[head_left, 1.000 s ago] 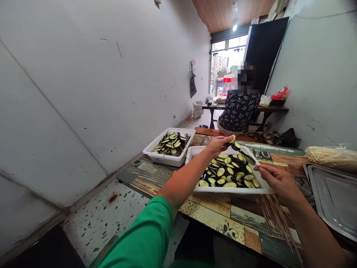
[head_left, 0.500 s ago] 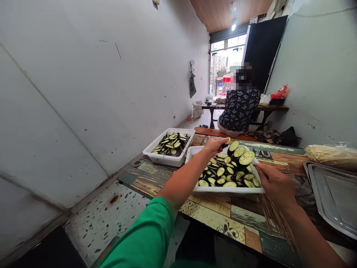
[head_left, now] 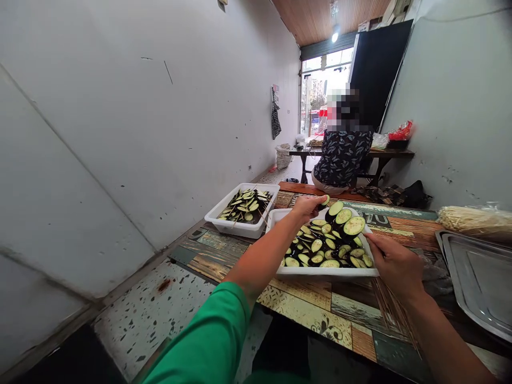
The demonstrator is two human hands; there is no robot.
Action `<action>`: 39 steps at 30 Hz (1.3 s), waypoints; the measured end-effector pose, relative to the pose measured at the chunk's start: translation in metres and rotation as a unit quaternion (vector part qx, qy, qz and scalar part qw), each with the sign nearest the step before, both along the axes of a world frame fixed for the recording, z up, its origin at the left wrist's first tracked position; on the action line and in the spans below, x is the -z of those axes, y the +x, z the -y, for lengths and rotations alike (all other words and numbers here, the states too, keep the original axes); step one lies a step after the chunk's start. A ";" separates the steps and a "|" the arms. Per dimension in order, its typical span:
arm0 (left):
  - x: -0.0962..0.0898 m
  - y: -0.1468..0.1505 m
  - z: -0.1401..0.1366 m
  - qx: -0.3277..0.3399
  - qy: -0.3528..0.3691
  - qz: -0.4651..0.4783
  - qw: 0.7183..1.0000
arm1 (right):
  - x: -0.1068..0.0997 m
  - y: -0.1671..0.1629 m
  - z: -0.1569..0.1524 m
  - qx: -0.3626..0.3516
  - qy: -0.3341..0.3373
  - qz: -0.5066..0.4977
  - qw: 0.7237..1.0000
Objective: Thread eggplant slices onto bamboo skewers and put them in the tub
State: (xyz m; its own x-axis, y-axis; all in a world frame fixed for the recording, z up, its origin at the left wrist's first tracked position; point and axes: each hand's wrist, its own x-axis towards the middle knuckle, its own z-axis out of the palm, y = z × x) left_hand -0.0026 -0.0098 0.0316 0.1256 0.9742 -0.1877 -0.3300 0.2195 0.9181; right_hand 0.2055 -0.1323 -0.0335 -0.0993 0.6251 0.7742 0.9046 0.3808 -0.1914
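My left hand (head_left: 307, 207) pinches an eggplant slice (head_left: 326, 201) between thumb and fingers, above the far side of a white tub (head_left: 328, 272). The fingers of my right hand (head_left: 396, 261) are closed on a skewer, mostly hidden by the slices and my grip. Threaded on it are several eggplant slices (head_left: 354, 225), pale-faced with dark skin, leaning over the tub's right part. Loose eggplant slices (head_left: 316, 246) lie wet in the tub below. A small gap separates the pinched slice from those on the skewer.
Left of my tub stands another white tub (head_left: 240, 230) with skewered slices. Bare skewers (head_left: 394, 314) lie beneath my right forearm. On the right are metal trays (head_left: 480, 282) and a plastic bag of pale, thin strands (head_left: 472, 221). A person (head_left: 344, 160) sits farther back.
The slice in my left hand has turned a little, showing more of its pale face. Both hands stay in nearly the same place.
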 end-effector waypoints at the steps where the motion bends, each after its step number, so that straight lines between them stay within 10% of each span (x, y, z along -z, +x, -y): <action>1: 0.000 0.000 -0.001 -0.004 -0.012 -0.002 1.000 | -0.001 -0.001 0.001 0.007 0.013 0.016 1.000; 6: -0.001 -0.001 -0.002 -0.008 -0.025 -0.012 1.000 | -0.002 -0.004 0.003 0.017 0.003 0.005 1.000; 14: 0.002 -0.004 -0.001 0.045 0.064 -0.007 0.997 | -0.007 0.008 -0.008 -0.094 -0.224 -0.207 0.948; 25: 0.002 0.002 0.003 0.014 -0.024 0.015 0.999 | -0.002 -0.003 0.000 -0.008 0.002 -0.048 0.999; 30: 0.003 0.013 0.020 0.157 -0.026 0.033 0.987 | -0.005 -0.002 0.001 -0.003 0.013 -0.083 0.996; 39: 0.000 0.015 0.015 0.108 -0.046 0.057 0.991 | -0.004 -0.002 0.001 -0.021 0.000 -0.066 0.998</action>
State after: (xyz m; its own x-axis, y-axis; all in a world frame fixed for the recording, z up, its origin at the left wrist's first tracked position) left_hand 0.0128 -0.0247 0.0316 0.3557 0.9011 -0.2480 -0.3654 0.3783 0.8505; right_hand 0.2031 -0.1330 -0.0293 -0.0223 0.6229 0.7820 0.8550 0.4173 -0.3080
